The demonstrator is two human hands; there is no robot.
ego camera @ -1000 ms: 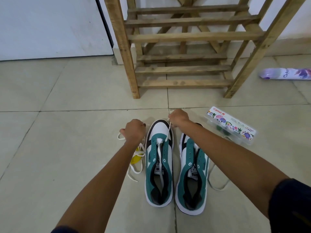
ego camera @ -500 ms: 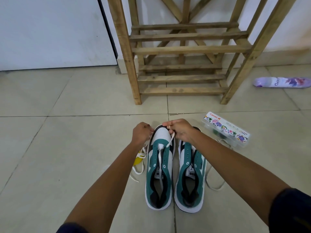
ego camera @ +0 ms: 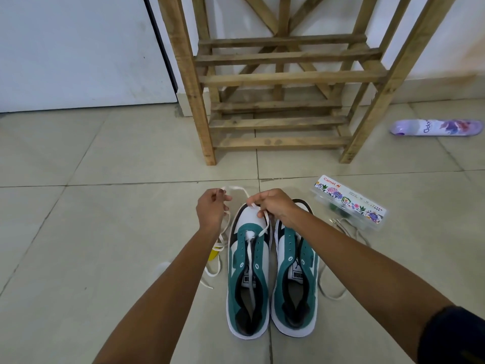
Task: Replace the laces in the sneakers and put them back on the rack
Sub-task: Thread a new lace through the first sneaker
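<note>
A white lace [ego camera: 263, 230] is pinched by both hands above the toe of the left sneaker [ego camera: 248, 269], which serves as the landmark here. The left hand [ego camera: 211, 208] is held just to the left of that toe, its fingers curled tight around one end of the lace, which loops up and across to the other hand. The right hand [ego camera: 273, 204] is held directly over the toe, fingers closed narrowly on the lace where it rises from the lowest eyelets; a further length of the same lace is laid down the tongue into the shoe's opening. Both forearms are stretched forward from the bottom of the view, and a dark sleeve [ego camera: 451, 337] is seen on the right arm.

The right sneaker [ego camera: 295, 282], also teal and white, is stood touching the landmark shoe on its right, without a lace. A loose lace [ego camera: 332, 290] is trailed on the floor beyond that. To the left of the landmark shoe, a tangle of pale laces [ego camera: 214, 261] is laid over something yellow, partly hidden by the left arm.

Everything is set on a tiled floor [ego camera: 91, 232]. A wooden rack [ego camera: 283, 77] is stood beyond the toes against a white wall. A clear flowered box [ego camera: 350, 202] is lying to the right of the shoes, and farther right a purple spray can [ego camera: 437, 127] is lying on its side.
</note>
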